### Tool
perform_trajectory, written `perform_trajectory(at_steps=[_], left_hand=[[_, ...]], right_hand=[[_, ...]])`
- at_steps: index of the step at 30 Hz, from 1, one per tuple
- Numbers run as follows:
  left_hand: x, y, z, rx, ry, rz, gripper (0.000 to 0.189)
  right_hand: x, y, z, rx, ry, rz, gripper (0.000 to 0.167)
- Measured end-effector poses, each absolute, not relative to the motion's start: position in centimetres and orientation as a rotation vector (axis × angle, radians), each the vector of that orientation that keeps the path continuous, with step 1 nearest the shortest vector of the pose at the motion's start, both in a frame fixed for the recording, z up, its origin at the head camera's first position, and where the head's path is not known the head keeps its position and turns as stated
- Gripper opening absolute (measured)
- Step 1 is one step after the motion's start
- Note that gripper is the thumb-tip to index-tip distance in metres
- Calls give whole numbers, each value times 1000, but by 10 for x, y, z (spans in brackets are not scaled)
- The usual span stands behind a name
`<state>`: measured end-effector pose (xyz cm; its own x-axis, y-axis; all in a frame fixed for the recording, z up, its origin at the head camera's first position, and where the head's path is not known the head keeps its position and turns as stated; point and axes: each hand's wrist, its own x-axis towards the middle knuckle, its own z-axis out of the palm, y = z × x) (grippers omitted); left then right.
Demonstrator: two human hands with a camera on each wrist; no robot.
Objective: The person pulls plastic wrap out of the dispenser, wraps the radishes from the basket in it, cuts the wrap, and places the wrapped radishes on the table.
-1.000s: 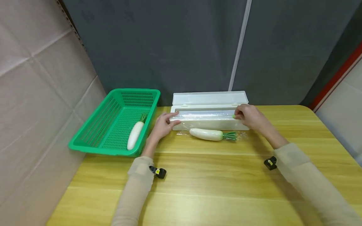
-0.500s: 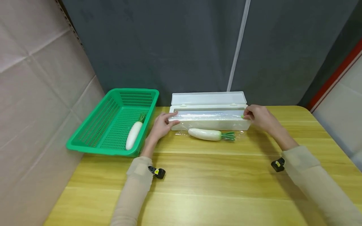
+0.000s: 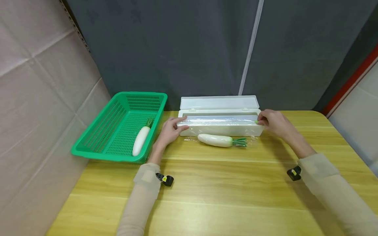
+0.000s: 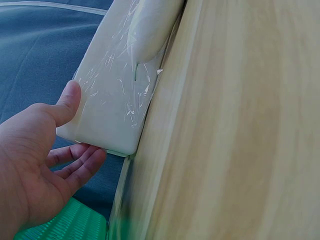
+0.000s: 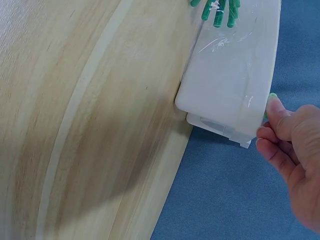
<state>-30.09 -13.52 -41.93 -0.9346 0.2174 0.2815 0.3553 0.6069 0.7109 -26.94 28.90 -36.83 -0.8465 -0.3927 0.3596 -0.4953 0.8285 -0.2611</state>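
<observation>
Running along the far side of the wooden table (image 3: 218,196), the white box (image 3: 222,130) stands close to the dark curtain (image 3: 177,49), its lid (image 3: 220,103) raised behind it, leaving little room beyond. On the left, the green basket (image 3: 118,141) crowds the left hand (image 3: 169,131), its right rim just beside the wrist. Right of the right hand (image 3: 276,123), wood runs on to the table's right edge, and a broad stretch of it spreads on the near side, between the forearms.

The left hand holds the box's left end, thumb on the near side, index finger over the top, the others loosely bent. The right thumb and index finger pinch a small green tab (image 3: 256,122) at the box's right end. Clear film (image 4: 120,90) hangs down the near wall and over or around a white radish (image 3: 215,140), which lies just in front of the box, between the hands and touching neither, leaves pointing right. A second radish (image 3: 141,141) lies in the basket.
</observation>
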Motion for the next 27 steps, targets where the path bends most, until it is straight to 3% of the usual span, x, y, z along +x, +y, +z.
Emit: perform_trajectory(at_steps=[27], left_hand=[[-298, -133, -416, -476, -2686, -1221, 51]], right_hand=[[-266, 302, -373, 610, -2681, 512, 4]])
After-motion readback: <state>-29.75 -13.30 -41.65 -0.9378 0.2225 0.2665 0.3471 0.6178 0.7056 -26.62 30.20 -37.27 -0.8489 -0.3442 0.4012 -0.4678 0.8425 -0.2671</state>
